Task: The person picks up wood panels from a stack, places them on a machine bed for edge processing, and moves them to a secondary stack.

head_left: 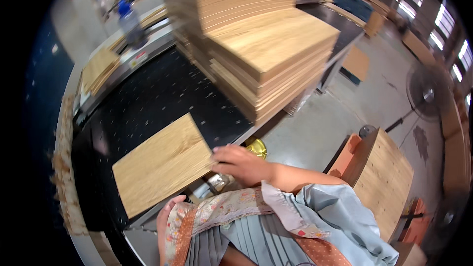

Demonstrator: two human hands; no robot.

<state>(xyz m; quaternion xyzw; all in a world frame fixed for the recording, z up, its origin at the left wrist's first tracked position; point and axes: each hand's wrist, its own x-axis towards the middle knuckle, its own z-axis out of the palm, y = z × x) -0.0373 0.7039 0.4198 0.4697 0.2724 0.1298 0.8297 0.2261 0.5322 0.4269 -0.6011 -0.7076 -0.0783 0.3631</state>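
Note:
A rectangular wood-grain board (162, 165) lies flat on the black tabletop in front of me. My right hand (239, 164) is at its right end, fingers curled against the short edge and slightly blurred. Close to the board's near edge is my left hand (170, 212), partly covered by a floral-trimmed garment. Its visible fingers are loosely extended and appear to hold nothing. Farther back on the table stands a tall stack of similar boards (276, 39), with a lower step of boards at the front.
A clear bottle with a blue cap (130, 24) stands on the table's far left ledge beside several small boards (99, 69). At right are a floor fan (427, 93) and a wooden panel (384, 182). A yellow round object (257, 148) sits below the table edge.

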